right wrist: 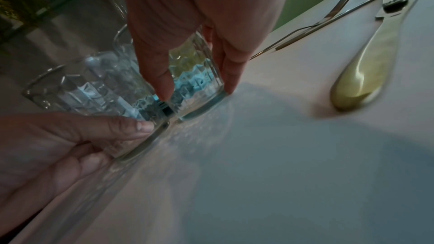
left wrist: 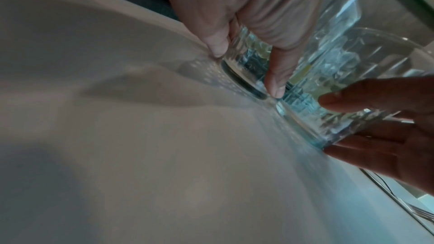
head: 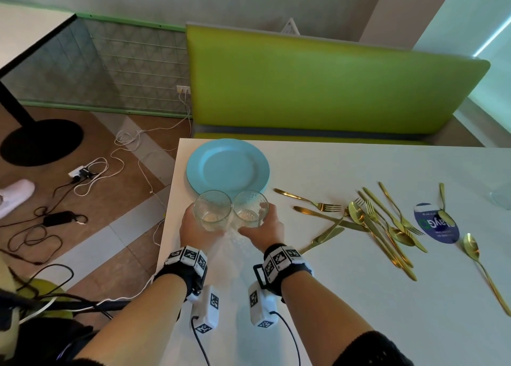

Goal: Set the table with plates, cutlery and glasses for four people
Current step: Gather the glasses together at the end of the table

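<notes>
Two clear patterned glasses stand side by side on the white table [head: 318, 296], just in front of a stack of light blue plates [head: 228, 168]. My left hand [head: 190, 224] grips the left glass [head: 212, 209] low round its wall. My right hand [head: 266, 224] grips the right glass [head: 250, 208] the same way. In the left wrist view my fingers [left wrist: 277, 73] reach down to the left glass's base [left wrist: 244, 73] on the table. In the right wrist view the right glass [right wrist: 197, 83] also stands on the table. Gold forks, knives and spoons [head: 381, 222] lie scattered to the right.
A third glass [head: 502, 198] shows faintly at the right edge, near a round blue sticker [head: 435, 227]. A green bench [head: 318, 89] runs behind the table. Cables and a power strip [head: 81, 173] lie on the floor to the left, past the table's left edge.
</notes>
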